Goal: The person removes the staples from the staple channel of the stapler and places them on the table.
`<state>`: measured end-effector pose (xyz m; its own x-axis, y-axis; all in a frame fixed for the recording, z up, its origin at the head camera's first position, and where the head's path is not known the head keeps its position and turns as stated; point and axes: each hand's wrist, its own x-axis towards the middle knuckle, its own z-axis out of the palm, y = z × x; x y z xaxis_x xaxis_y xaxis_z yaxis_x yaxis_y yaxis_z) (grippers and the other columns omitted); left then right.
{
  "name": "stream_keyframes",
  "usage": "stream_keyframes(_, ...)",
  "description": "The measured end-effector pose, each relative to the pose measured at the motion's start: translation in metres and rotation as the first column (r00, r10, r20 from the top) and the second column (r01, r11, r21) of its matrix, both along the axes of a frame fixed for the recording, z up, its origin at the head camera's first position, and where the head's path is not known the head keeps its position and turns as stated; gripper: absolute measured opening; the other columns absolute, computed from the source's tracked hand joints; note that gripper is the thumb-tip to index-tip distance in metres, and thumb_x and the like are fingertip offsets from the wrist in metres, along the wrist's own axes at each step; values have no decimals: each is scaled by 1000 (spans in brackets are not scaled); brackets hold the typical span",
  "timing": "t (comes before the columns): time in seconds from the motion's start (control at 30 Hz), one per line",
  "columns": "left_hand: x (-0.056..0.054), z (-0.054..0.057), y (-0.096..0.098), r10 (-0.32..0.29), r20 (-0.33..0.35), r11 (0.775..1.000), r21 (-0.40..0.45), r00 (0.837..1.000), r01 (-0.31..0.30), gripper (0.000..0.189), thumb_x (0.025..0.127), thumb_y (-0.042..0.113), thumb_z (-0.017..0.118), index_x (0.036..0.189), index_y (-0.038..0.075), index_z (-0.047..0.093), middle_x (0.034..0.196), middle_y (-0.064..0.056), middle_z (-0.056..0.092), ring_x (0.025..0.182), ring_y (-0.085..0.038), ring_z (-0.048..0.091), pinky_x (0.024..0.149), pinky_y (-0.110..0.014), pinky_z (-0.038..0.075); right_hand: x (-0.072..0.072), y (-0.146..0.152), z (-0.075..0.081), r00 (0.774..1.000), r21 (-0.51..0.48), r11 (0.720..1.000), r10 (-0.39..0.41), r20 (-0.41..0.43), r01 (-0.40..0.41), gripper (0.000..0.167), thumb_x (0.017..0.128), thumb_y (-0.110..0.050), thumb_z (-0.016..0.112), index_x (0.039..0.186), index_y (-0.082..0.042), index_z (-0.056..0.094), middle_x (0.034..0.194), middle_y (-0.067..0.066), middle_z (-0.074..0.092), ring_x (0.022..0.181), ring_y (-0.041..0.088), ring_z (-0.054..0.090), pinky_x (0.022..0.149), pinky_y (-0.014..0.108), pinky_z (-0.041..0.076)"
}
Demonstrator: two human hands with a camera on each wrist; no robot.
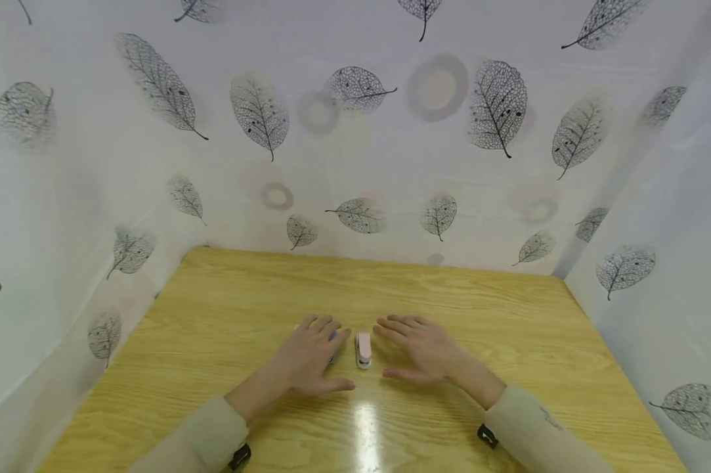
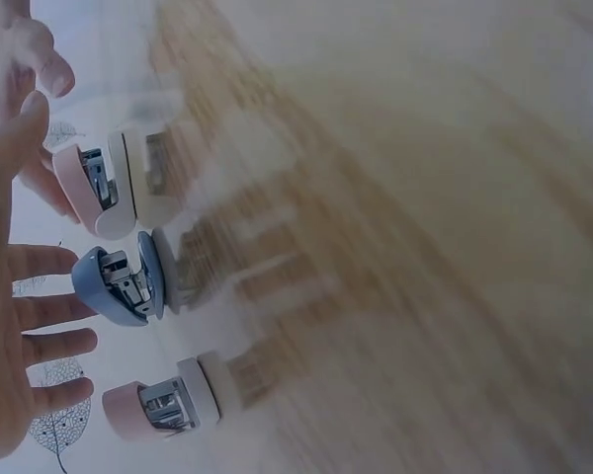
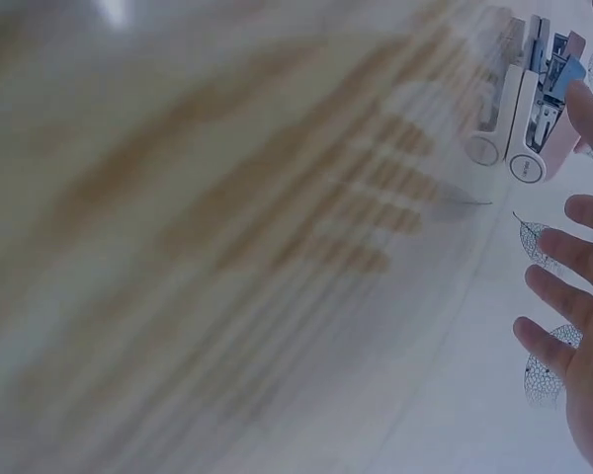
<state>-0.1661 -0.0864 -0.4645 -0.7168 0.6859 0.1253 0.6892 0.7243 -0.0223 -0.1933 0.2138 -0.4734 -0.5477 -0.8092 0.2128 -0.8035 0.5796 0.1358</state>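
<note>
Three small staplers stand on the wooden table. In the head view a pink stapler [image 1: 363, 348] with a white base sits between the two hands. My left hand [image 1: 310, 355] is spread palm down over the blue stapler [image 2: 119, 286], mostly covering it in the head view. Another pink stapler [image 2: 138, 410] is beyond the blue one in the left wrist view, and the left hand hides nearly all of it from the head camera. To the right of the middle pink stapler, my right hand [image 1: 420, 348] hovers with straight, parted fingers, holding nothing.
The yellow wood-grain table [image 1: 260, 282] carries a bright glare streak near its front. A pale curtain [image 1: 390, 157] printed with leaves encloses the back and both sides. Beige sleeves cover both forearms, with black pieces at the wrists.
</note>
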Motion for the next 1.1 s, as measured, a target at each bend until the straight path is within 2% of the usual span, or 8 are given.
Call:
stream_keyframes(0.13,-3,-2,3,-23,-8,1000,-1,1000,23,88,91,79,57,148,12,58,147,-16,64,140,-38,58,119,-56,44,-5,-7,-1,999,13,1000,4,52,-4,76,97,-64,63,155,-16,52,157,6,59,142,28,59,113,48,51)
stream_keyframes(0.37,-9,-6,8,-52,-12,998,-38,999,51,87,91,79,56,148,14,58,145,-13,65,138,-34,59,119,-54,43,-13,-17,-1,999,59,998,7,44,-9,66,103,-59,57,153,-17,55,154,4,61,141,27,60,114,47,51)
stream_keyframes(0.6,-9,-8,11,-69,10,994,-85,998,70,87,93,80,51,150,15,56,147,-12,63,139,-33,57,121,-54,42,-15,-23,0,999,78,997,19,45,-23,62,104,-58,55,150,-16,58,152,4,63,139,26,62,115,46,50)
stream_keyframes(0.87,-6,-9,13,-102,-45,990,-104,994,97,87,94,80,49,148,13,58,142,-10,66,134,-29,59,117,-52,45,-15,-29,2,997,78,996,27,77,-33,59,104,-55,58,149,-17,59,149,2,65,137,25,63,115,44,50)
stream_keyframes(1.1,-6,-11,16,-106,-73,990,-106,992,98,78,100,75,47,145,12,60,138,-8,68,132,-28,60,115,-49,47,-15,-30,-1,993,50,998,32,113,-38,52,104,-50,60,145,-18,63,142,1,70,130,23,68,114,45,51)
